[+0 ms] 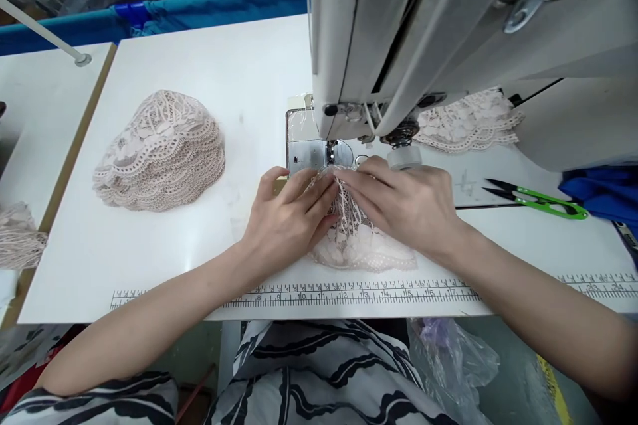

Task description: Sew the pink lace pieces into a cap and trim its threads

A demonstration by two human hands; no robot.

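Observation:
A pale pink lace piece point(356, 242) lies on the white table just in front of the sewing machine's needle area. My left hand point(294, 212) is on its left side, fingers bent and closed on the lace edge near the presser foot. From the right, my right hand point(403, 202) holds the same edge, its fingertips pressed together close to the left ones. The metal needle plate point(306, 154) shows just beyond my fingers. The far edge of the lace is partly hidden under my fingertips.
The sewing machine point(379, 33) rises above my hands. A lace pile point(162, 153) sits at the left, more lace point(468, 121) lies behind the machine head. Green-handled snips point(548, 202) and blue cloth point(605, 192) are at the right. A printed ruler point(299, 295) runs along the front edge.

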